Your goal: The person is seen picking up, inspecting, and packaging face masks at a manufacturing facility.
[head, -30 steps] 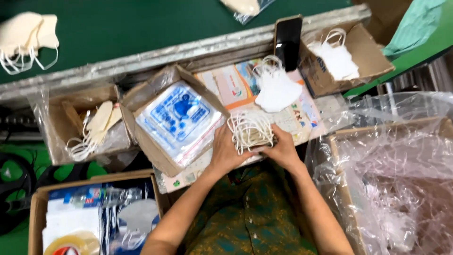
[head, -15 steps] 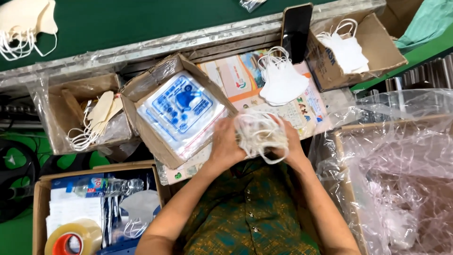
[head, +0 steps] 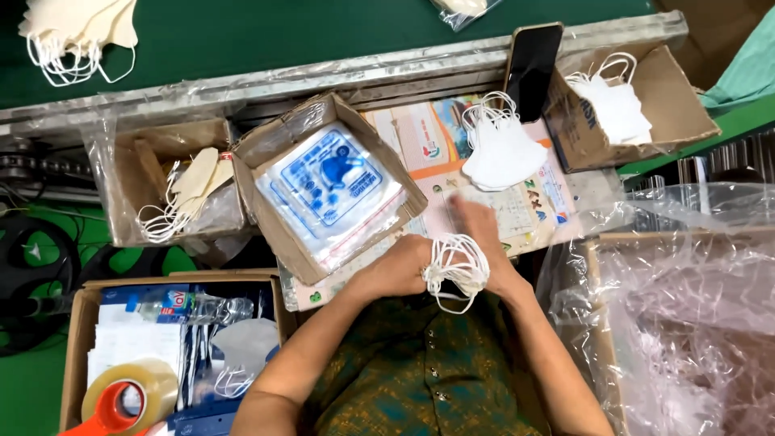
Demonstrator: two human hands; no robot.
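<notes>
**Mask bundle held at surface edge, both hands**

Grip, L hand (head: 400, 270): fingers closed on the left side of a bundle of white masks (head: 456, 266), seen mostly as a tangle of white ear loops. Grip, R hand (head: 484, 238): fingers curled over the top and right side of the same bundle; bundle is clamped between both hands. A few loops hang free below the hands, over the green patterned garment (head: 420, 371).

Bundle position: held just above the near edge of the surface, over a printed paper sheet (head: 517, 214) laid flat on it.

Adjacent items, going outward:
- Stack of white masks (head: 500, 149) lies on the sheet, just beyond the R hand, loops toward the far side.
- Cardboard box w/ clear printed bags (head: 327, 190), blue print on top, stands tilted, just left of the hands.
- Black phone (head: 533, 69) is propped upright behind the stack.
- Open carton w/ white masks (head: 622, 109) sits far right.
- Plastic-lined box w/ cream masks (head: 173, 190) sits far left.
- Large box lined w/ clear plastic film (head: 686, 315) is at the right of the person.
- Lower-left box (head: 77, 323) holds a tape roll on an orange dispenser (head: 125, 396), a water bottle (head: 190, 307) and more packs.
- Pile of cream masks (head: 81, 28) lies on the green belt, top left, well apart.
</notes>
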